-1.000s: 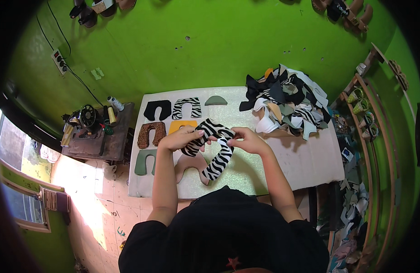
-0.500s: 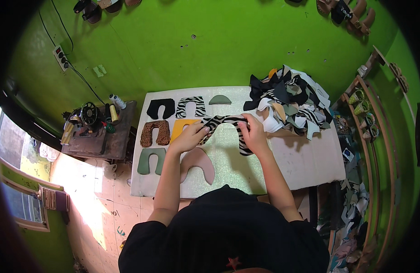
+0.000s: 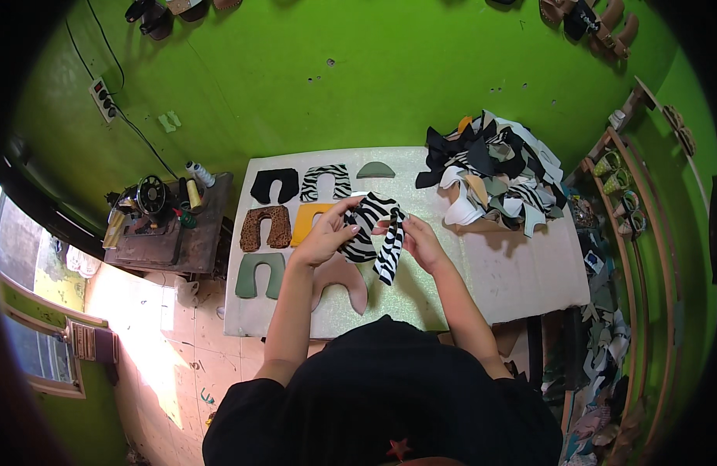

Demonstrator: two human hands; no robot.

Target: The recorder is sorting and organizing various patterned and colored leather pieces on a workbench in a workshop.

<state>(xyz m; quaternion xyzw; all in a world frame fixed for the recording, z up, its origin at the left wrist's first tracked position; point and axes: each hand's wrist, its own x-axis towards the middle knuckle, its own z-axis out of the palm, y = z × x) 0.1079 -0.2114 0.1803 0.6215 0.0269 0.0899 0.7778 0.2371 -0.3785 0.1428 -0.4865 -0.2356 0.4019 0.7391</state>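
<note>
Head view: a black-and-white, zebra-striped, curved piece of sheet material (image 3: pixel 364 237) is hanging between the two hands, above a pale, flat tabletop (image 3: pixel 521 272). The left hand (image 3: pixel 323 239) is gripping its broader left part, the thumb lying on the near face. The right hand (image 3: pixel 423 242) is pinching its right edge, some fingertips being hidden behind the material.

The striped piece is bending into an arch, its rounded top pointing away from the person and its gap opening back toward the body. Its narrow right limb is dropping between the hands, the long axis running toward the person and slanting slightly left, the blunt end pointing bodyward.

A pink, arched, flat piece (image 3: pixel 342 272) is lying just nearer the body than the left hand; a yellow flat piece (image 3: pixel 305 219) is showing beside that hand's left edge. A multicoloured heap of scraps (image 3: pixel 490 175) is sitting beyond and rightward of the right hand.
</note>
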